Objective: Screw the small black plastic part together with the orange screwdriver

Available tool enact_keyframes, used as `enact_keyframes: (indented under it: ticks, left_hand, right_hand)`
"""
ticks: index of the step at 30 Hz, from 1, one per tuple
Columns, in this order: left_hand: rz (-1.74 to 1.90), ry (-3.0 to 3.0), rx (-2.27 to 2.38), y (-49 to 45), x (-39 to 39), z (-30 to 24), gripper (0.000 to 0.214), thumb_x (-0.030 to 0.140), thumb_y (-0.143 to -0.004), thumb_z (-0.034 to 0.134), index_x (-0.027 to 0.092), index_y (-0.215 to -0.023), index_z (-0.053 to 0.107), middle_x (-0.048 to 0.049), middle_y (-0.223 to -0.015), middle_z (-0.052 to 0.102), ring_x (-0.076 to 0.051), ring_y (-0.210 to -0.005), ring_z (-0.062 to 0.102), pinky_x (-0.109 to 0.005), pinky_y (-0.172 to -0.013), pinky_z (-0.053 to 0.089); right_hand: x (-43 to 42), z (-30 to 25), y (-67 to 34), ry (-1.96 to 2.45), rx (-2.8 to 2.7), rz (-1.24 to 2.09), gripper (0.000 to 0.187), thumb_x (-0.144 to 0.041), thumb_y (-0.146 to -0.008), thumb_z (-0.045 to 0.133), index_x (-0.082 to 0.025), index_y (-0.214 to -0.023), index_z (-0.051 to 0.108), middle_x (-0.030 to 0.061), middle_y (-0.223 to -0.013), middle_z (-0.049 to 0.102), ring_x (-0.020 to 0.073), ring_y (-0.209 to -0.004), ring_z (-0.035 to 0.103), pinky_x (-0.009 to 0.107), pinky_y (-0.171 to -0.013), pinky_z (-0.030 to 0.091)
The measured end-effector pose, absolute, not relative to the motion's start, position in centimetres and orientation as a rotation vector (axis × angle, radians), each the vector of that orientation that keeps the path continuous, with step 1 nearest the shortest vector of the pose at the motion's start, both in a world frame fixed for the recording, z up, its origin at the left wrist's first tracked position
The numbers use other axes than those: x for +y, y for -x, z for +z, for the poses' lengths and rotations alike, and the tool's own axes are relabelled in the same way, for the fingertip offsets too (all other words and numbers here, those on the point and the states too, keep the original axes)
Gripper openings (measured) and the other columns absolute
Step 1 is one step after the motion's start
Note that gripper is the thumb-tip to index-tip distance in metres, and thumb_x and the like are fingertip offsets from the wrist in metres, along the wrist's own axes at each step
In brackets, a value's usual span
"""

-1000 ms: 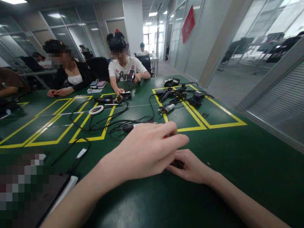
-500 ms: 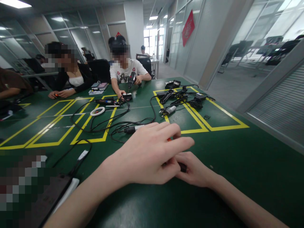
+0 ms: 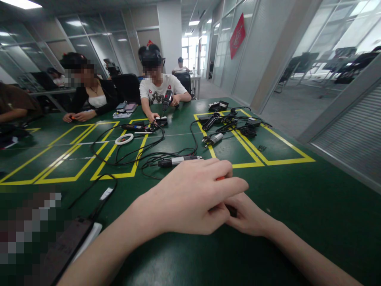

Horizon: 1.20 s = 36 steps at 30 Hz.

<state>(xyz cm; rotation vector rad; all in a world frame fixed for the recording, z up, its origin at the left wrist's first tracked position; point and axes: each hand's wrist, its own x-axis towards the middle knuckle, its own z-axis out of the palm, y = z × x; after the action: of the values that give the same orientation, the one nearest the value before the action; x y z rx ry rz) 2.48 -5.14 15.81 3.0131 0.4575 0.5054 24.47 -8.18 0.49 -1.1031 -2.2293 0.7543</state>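
Observation:
My left hand [image 3: 193, 198] is in the middle of the head view, its fingers curled over something small. A bit of orange [image 3: 220, 178] shows beneath its fingers. Close behind and to the right, my right hand [image 3: 253, 216] is closed at the same spot. Something dark [image 3: 231, 210] shows between the hands, but most of it is covered and I cannot make out its kind. Just beyond my left hand, a black and silver cylindrical tool [image 3: 172, 161] with a cord lies on the green table [image 3: 285, 198].
Yellow tape [image 3: 288, 161] marks rectangles on the table. Black cables and tools [image 3: 229, 123] lie heaped at right. A white ring [image 3: 124, 139] is at left, a dark flat device [image 3: 64, 242] front left. Across the table a person holds a power drill [image 3: 167, 100]; another person sits beside them.
My two hands have stayed together over the small thing, with only a slight shift. The whole view has moved a little. More of the black and silver tool shows.

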Motion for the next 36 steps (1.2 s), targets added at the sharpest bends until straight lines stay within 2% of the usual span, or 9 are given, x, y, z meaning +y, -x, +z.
enact_keyframes:
  ticks: [4,7,10,14,25,32,36]
  left_hand:
    - [0.462,-3.001,0.468,-2.48,-5.16,15.89,0.035,0.014,-0.090,0.051,0.021,-0.121,0.066,-0.0053,-0.104,0.064,-0.015,-0.079,0.061,-0.026,-0.063,0.046]
    - [0.466,-3.015,0.439,-2.52,-5.09,15.86,0.037,0.018,-0.086,0.055,0.020,-0.122,0.065,-0.0072,-0.108,0.063,-0.018,-0.083,0.062,-0.028,-0.066,0.049]
    - [0.491,-3.054,0.426,-2.51,-4.97,15.81,0.040,0.014,-0.085,0.054,0.020,-0.123,0.065,-0.0079,-0.111,0.062,-0.019,-0.090,0.062,-0.030,-0.073,0.052]
    - [0.503,-3.063,0.457,-2.43,-4.92,15.78,0.046,0.011,-0.087,0.052,0.022,-0.131,0.062,-0.0074,-0.116,0.061,-0.018,-0.089,0.062,-0.029,-0.071,0.050]
    - [0.456,-3.069,0.485,-2.41,-4.99,15.89,0.050,0.014,-0.087,0.052,0.024,-0.135,0.059,-0.0082,-0.121,0.059,-0.016,-0.084,0.063,-0.026,-0.069,0.051]
    - [0.482,-3.030,0.454,-2.49,-4.96,15.76,0.039,0.015,-0.088,0.050,0.020,-0.124,0.064,-0.0059,-0.104,0.065,-0.017,-0.086,0.064,-0.027,-0.071,0.050]
    - [0.490,-3.044,0.455,-2.50,-4.96,15.77,0.036,0.013,-0.088,0.050,0.020,-0.120,0.065,-0.0059,-0.103,0.066,-0.017,-0.085,0.063,-0.027,-0.071,0.049]
  right_hand:
    - [-8.19,0.71,-24.58,1.087,-2.217,0.778,0.039,-0.048,-0.103,0.051,-0.018,-0.099,0.075,0.0059,-0.079,0.074,0.0208,-0.076,0.066,0.030,-0.071,0.051]
    - [-8.16,0.79,-24.66,1.076,-2.218,0.796,0.042,-0.049,-0.105,0.047,-0.019,-0.099,0.075,0.0070,-0.084,0.076,0.0212,-0.078,0.067,0.030,-0.073,0.051]
    - [-8.14,0.79,-24.70,1.093,-2.217,0.792,0.043,-0.051,-0.105,0.047,-0.019,-0.100,0.075,0.0071,-0.084,0.076,0.0219,-0.079,0.067,0.031,-0.075,0.051]
    - [-8.13,0.80,-24.71,1.084,-2.216,0.796,0.046,-0.051,-0.106,0.044,-0.019,-0.098,0.075,0.0074,-0.086,0.076,0.0213,-0.078,0.067,0.031,-0.073,0.050]
    - [-8.05,0.39,-24.85,1.091,-2.207,0.812,0.040,-0.047,-0.105,0.048,-0.018,-0.099,0.075,0.0080,-0.089,0.078,0.0220,-0.080,0.068,0.031,-0.075,0.052]
    - [-8.08,0.52,-24.80,1.087,-2.195,0.812,0.042,-0.048,-0.105,0.046,-0.019,-0.099,0.076,0.0081,-0.088,0.078,0.0222,-0.081,0.068,0.031,-0.074,0.052]
    - [-8.05,0.54,-24.80,1.086,-2.205,0.807,0.043,-0.049,-0.106,0.046,-0.019,-0.099,0.075,0.0081,-0.087,0.077,0.0222,-0.079,0.067,0.031,-0.074,0.051]
